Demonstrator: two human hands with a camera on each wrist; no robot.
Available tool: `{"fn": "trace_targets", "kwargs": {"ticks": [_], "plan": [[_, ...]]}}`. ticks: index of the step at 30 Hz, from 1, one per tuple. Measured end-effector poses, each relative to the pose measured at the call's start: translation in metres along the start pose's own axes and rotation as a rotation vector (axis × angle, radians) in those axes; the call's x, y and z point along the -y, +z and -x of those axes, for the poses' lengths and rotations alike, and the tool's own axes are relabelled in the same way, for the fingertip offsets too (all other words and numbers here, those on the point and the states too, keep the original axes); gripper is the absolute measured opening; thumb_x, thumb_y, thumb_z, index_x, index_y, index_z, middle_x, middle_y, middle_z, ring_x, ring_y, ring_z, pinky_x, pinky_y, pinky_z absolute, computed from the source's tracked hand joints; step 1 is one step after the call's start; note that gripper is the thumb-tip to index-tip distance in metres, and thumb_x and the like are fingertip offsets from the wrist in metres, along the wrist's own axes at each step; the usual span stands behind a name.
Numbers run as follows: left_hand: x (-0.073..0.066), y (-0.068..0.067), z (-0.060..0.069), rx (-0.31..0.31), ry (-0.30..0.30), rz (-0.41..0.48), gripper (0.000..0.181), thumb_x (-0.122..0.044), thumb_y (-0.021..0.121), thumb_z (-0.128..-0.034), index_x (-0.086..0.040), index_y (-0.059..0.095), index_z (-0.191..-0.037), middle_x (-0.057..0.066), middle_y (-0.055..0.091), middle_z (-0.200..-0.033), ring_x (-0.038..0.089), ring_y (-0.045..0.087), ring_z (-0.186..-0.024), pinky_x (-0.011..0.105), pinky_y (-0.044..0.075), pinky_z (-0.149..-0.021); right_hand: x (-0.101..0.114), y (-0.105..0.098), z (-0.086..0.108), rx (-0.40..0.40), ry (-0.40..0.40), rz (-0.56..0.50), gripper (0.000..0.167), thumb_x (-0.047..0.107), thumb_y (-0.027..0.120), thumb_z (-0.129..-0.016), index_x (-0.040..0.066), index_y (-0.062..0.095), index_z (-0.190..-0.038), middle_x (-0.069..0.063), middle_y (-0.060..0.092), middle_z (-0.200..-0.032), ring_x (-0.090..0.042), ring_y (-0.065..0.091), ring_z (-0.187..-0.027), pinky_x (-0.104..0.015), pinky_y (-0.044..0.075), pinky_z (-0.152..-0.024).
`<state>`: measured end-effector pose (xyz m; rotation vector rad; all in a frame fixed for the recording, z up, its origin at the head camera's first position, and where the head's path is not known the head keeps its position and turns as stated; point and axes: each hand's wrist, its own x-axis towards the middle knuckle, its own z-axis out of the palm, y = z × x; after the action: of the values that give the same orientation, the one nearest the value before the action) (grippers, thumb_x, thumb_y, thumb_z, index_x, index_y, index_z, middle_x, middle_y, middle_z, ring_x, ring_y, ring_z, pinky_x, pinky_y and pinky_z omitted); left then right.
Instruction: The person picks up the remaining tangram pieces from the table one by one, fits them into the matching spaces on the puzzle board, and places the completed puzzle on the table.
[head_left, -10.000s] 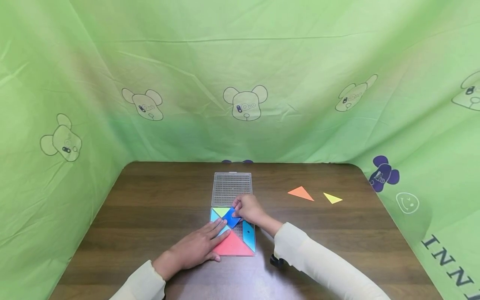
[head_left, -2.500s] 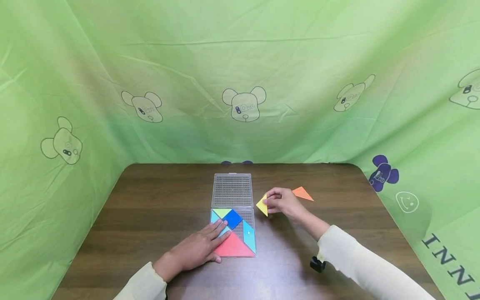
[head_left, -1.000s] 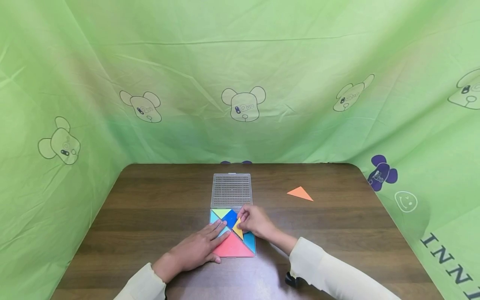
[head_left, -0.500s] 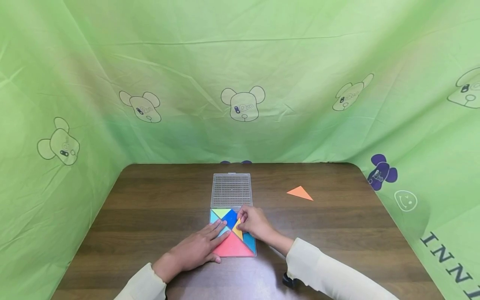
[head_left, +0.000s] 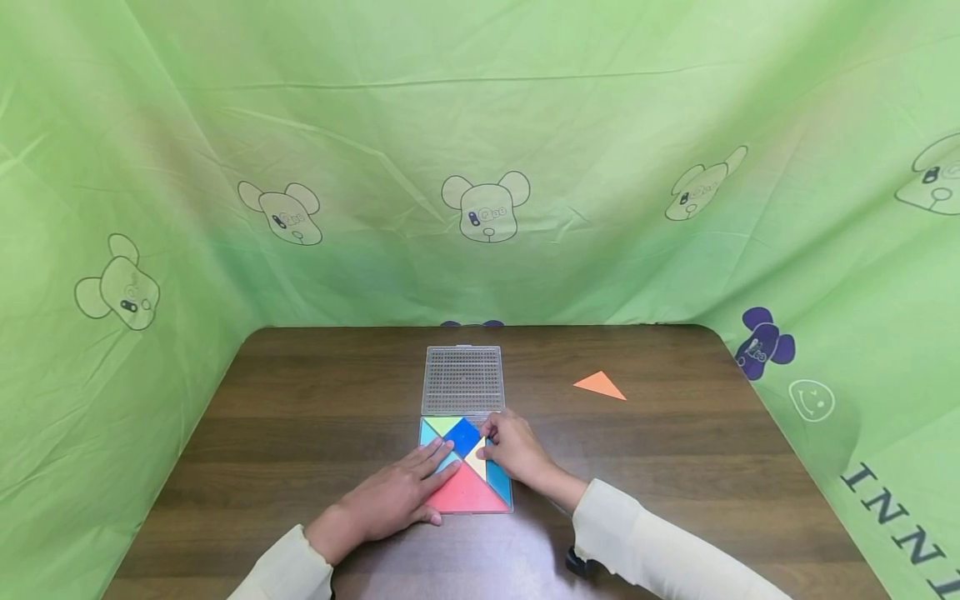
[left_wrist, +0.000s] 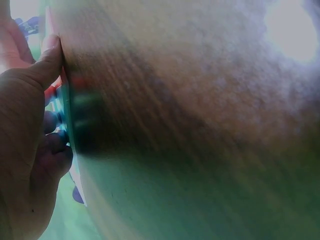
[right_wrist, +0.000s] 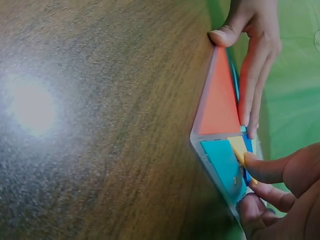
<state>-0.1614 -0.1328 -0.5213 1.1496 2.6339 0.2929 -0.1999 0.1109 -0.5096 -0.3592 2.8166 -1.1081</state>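
A clear plastic tangram case (head_left: 512,500) lies unfolded on the table, its near half filled with coloured tangram pieces. My right hand (head_left: 517,450) pinches the small yellow triangle (head_left: 476,460) between thumb and fingers, beside the blue square (head_left: 462,437). In the right wrist view the yellow triangle (right_wrist: 237,147) sits partly over the gap by the teal parallelogram (right_wrist: 222,162). My left hand (head_left: 397,492) rests with extended fingers on the light blue triangle (head_left: 427,433) and the edge of the red triangle (head_left: 468,492). A pale green triangle (head_left: 444,424) lies at the case's top left.
The case's dotted lid half (head_left: 463,379) lies flat behind the pieces. An orange triangle (head_left: 600,386) lies apart on the wooden table (head_left: 315,400), to the right. Green printed cloth (head_left: 360,275) hangs around the table's back and sides.
My right hand earlier set down the blue square, then carried the yellow triangle from the right into the case. Within the last second the triangle has tilted flatter. The left hand has stayed put.
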Motion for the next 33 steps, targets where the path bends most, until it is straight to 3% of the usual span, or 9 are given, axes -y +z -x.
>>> {"fn": "trace_targets", "kwargs": {"ticks": [6,15,23,33], "plan": [[0.0000,0.0005,-0.0014,0.015,-0.011,0.005,0.075,-0.061,0.049,-0.1002,-0.025,0.029,-0.163,0.006,0.020,-0.173,0.031,0.022,-0.159,0.049,0.035,-0.122,-0.0023,0.0031,0.0003,-0.012,-0.025,-0.006,0.019,0.001,0.085,-0.079,0.002,0.069,-0.089,-0.008,0.061,-0.087,-0.016,0.061,-0.080,-0.025,0.053,-0.070],[0.0007,0.0006,0.0003,-0.016,0.009,-0.010,0.075,-0.060,0.049,-0.1001,-0.021,0.033,-0.162,0.010,0.024,-0.171,0.034,0.025,-0.158,0.051,0.041,-0.118,-0.0033,0.0042,0.0015,-0.017,-0.022,-0.029,0.017,-0.001,0.083,-0.080,0.002,0.069,-0.090,-0.008,0.062,-0.090,-0.016,0.062,-0.081,-0.025,0.054,-0.072],[0.0005,0.0003,-0.0011,0.023,-0.024,-0.005,0.076,-0.062,0.049,-0.0995,-0.026,0.028,-0.163,0.005,0.019,-0.173,0.031,0.020,-0.159,0.050,0.039,-0.120,-0.0050,0.0068,0.0024,-0.040,-0.071,-0.043,0.017,-0.004,0.082,-0.080,0.002,0.071,-0.092,-0.009,0.067,-0.093,-0.019,0.064,-0.083,-0.025,0.056,-0.074],[0.0005,0.0015,-0.0013,0.021,-0.023,0.002,0.076,-0.061,0.049,-0.0997,-0.026,0.027,-0.163,0.004,0.018,-0.173,0.031,0.020,-0.160,0.049,0.038,-0.121,-0.0071,0.0085,0.0013,-0.052,-0.104,-0.027,0.016,-0.004,0.082,-0.080,0.002,0.072,-0.091,-0.008,0.067,-0.091,-0.017,0.063,-0.081,-0.025,0.056,-0.074]]}}
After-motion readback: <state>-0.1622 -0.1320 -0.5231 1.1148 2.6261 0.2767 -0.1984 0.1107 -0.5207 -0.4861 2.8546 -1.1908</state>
